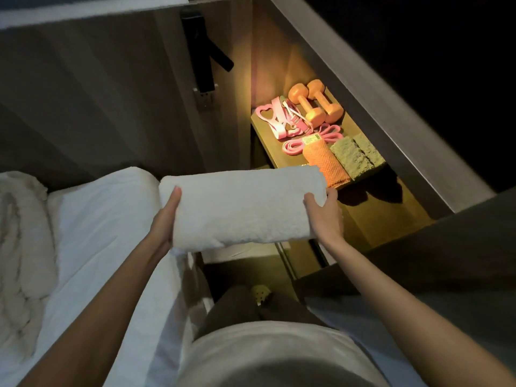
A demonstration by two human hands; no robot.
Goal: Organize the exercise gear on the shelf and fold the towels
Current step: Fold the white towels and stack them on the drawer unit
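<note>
Folded towel [240,208] gripped at its ends by left hand [167,219] and right hand [325,216]; dumbbells [315,101] on shelf [265,135] beyond right hand.

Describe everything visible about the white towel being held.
The white towel looks like fluffy terry cloth, folded into a thick, long bundle with rounded edges. It is held roughly level in the air, the left hand gripping one end and the right hand the other, thumbs on top.
</note>
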